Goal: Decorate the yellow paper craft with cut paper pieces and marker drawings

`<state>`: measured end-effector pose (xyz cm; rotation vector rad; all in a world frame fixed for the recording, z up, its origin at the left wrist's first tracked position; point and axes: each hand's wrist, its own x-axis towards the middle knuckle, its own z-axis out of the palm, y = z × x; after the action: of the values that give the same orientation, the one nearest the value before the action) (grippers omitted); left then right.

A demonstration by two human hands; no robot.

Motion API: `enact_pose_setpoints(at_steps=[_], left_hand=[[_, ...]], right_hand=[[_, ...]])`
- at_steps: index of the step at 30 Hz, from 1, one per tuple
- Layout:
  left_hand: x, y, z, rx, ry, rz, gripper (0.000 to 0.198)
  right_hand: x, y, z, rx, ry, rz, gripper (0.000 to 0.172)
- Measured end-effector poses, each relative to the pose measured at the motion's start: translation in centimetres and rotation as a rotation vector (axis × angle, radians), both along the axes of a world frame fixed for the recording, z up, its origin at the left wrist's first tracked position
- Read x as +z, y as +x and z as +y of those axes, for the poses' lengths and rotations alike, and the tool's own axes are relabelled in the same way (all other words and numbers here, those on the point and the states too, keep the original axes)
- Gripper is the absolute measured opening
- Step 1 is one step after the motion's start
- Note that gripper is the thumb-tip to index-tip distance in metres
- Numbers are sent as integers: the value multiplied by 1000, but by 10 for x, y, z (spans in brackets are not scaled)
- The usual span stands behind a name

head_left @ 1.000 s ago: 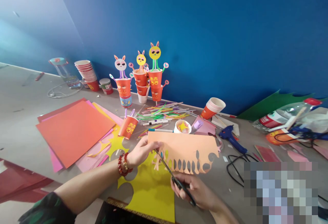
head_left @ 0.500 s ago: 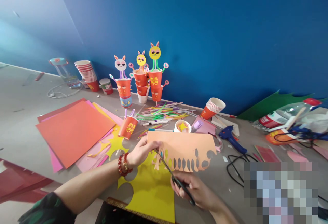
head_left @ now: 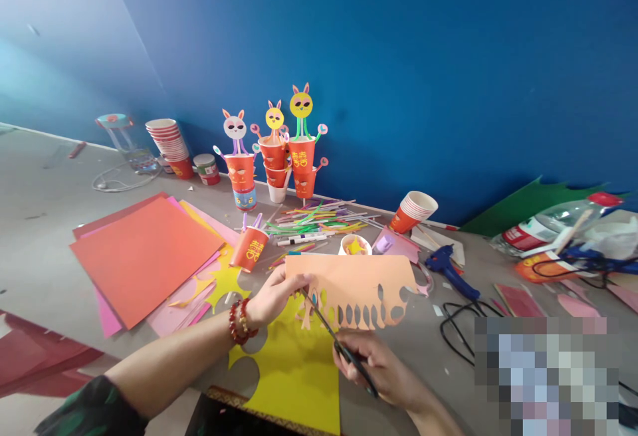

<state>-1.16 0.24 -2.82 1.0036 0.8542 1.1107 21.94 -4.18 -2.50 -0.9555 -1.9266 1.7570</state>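
A grey desk littered with craft paper runs along a deep blue wall. Nearest, the right hand has its grip closed round the dark handles of scissors, blades slightly apart at the lower edge of a peach paper strip. The left hand pinches the strip's left end, holding it above the desk; its lower edge is cut into a row of leaf-shaped holes. Under them lies a yellow sheet. Farther left sits a stack of orange card. By the wall stand red paper cups with bunny faces.
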Motion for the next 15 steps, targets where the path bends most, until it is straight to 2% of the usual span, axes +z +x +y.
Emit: enact_pose_setpoints(at_steps=[5,10,15], left_hand=[[-2,0,-1,6,4,7,34],[-3,0,-1,91,47,40,37],[2,2,-1,87,43,7,36]], right_hand=[[4,-3,0,-16,57,9,54],[8,-4,1,-22,93,10,60],[11,-6,0,-40,153,26,65]])
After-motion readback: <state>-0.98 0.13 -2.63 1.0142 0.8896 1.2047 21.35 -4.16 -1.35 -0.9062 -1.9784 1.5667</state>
